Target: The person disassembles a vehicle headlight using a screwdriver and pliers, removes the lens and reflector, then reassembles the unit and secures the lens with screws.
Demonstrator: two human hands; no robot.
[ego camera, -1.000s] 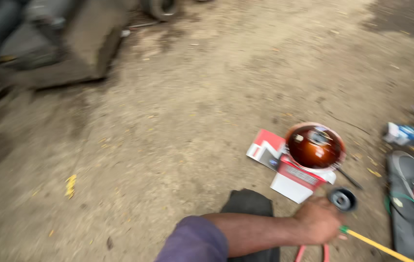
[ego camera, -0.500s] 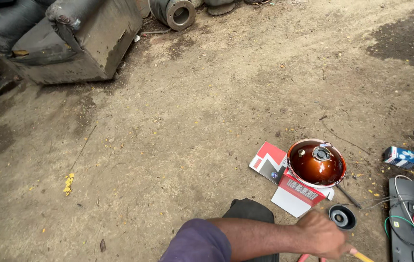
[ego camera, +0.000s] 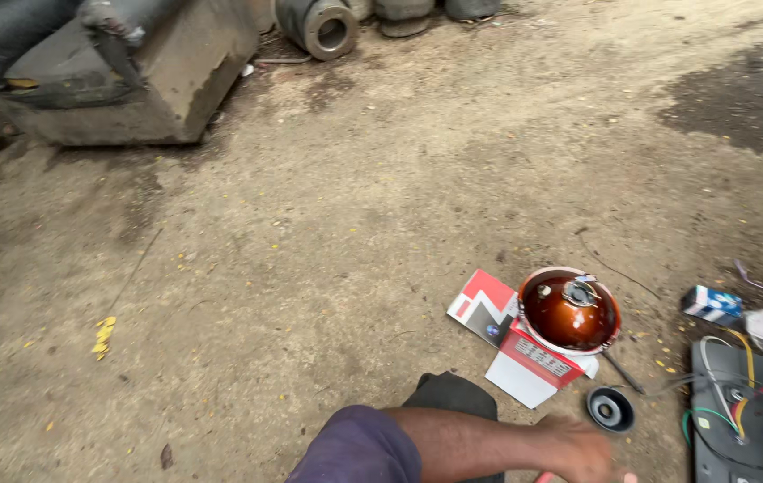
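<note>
Head view: left hand (ego camera: 583,449) beside black cap (ego camera: 610,410)

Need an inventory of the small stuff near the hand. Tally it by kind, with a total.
Brown dome lamp: 1
Red-and-white cartons: 2
Black round cap: 1
Grey wired panel: 1
Blue-and-white packet: 1
Total: 6

A glossy red-brown lamp bowl (ego camera: 569,310) rests on a red-and-white carton (ego camera: 514,342); beside the bowl lies a black ring (ego camera: 610,410).
</note>
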